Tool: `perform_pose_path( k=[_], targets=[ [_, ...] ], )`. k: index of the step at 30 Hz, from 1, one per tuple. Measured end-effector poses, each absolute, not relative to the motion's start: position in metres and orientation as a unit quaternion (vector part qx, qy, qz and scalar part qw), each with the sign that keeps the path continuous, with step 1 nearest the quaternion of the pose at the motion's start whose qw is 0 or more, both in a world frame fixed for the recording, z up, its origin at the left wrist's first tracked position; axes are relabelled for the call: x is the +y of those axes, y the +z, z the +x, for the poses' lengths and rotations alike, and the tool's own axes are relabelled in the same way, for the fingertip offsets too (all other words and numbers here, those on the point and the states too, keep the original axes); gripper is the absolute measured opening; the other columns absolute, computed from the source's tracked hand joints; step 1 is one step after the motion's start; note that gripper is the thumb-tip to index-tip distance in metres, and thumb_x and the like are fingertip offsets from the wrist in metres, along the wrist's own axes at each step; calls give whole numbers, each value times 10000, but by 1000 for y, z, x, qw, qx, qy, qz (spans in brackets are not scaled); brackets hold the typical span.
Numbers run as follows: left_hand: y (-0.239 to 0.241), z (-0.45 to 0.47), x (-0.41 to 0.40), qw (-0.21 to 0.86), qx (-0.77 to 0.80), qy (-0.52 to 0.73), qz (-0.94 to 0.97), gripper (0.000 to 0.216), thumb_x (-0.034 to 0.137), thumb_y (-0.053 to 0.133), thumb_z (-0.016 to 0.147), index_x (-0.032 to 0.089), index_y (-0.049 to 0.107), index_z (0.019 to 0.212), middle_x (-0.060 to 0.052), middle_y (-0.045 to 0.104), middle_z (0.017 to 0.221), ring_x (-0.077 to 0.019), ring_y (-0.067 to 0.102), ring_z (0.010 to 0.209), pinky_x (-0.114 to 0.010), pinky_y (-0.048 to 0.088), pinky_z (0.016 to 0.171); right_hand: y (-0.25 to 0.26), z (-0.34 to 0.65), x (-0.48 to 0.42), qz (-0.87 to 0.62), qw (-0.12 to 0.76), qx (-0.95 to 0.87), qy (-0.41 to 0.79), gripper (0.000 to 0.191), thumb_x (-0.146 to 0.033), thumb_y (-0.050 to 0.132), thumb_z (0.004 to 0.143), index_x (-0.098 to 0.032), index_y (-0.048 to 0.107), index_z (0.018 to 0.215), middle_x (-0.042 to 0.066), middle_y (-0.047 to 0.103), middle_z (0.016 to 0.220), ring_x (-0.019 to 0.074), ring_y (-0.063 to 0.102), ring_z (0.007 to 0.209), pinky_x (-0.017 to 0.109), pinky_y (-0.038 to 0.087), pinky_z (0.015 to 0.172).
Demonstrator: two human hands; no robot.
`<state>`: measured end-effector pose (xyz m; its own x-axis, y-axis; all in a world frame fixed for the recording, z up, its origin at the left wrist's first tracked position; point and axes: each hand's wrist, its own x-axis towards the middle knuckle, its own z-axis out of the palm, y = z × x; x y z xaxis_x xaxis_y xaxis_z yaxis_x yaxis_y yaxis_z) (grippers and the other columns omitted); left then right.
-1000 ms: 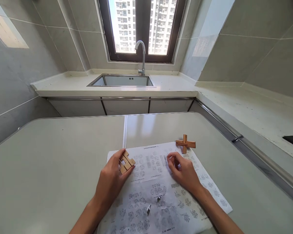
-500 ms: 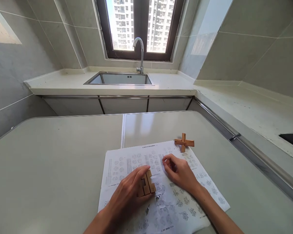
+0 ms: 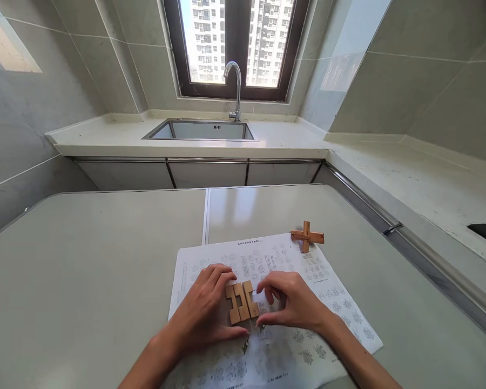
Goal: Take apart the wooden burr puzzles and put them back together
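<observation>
Three notched wooden puzzle pieces (image 3: 242, 302) lie side by side on a printed sheet (image 3: 279, 356) covered with small diagrams. My left hand (image 3: 204, 308) curves around their left side, thumb and fingers apart, with the thumb stretched below them. To their right is my right hand (image 3: 291, 302), its thumb and fingers parted in a C shape close to the rightmost piece. I see nothing held in either hand. A cross of joined wooden pieces (image 3: 306, 236) sits at the sheet's upper right corner.
The sheet lies on a pale table (image 3: 105, 281) with a seam (image 3: 206, 216). Beyond its far edge runs a white counter with a sink (image 3: 202, 129) and a tap (image 3: 235, 89) under a window. Another counter (image 3: 421, 173) stands along the right.
My left hand has opened and drawn left off the wooden pieces, uncovering them. My right hand has come down and left beside them, its fingers spreading. The view has shifted slightly.
</observation>
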<state>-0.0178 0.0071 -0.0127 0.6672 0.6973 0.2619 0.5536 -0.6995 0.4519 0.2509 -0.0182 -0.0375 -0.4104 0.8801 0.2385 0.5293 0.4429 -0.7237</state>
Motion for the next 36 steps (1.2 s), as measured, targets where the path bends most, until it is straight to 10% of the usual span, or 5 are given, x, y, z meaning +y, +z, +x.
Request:
perform_pose_path(
  k=[5,17,36],
  targets=[
    [-7,-28,17,165,352,195,900,694,439,1017,591,214,570,1072,-112,657,1222,-350,607,1159,-492,581,951,-44,249,-16,-409,317,-822,237,523,-668,913,724,-229,744,953,-22,647,716,150,574,651,284,391,633],
    [-3,-31,16,329,411,264,808,583,234,795,843,311,519,1351,-40,680,1306,-240,693,1148,-409,581,1014,-41,246,-16,-413,344,-796,277,264,-474,854,878,-234,771,947,-16,671,729,123,554,602,262,416,597],
    [-4,-26,14,359,447,294,765,626,395,880,795,286,549,1315,43,654,847,-186,688,787,-329,570,786,-28,248,-17,-438,433,-631,471,229,-355,748,960,-258,755,1167,43,716,1020,150,669,754,293,567,701]
  ],
)
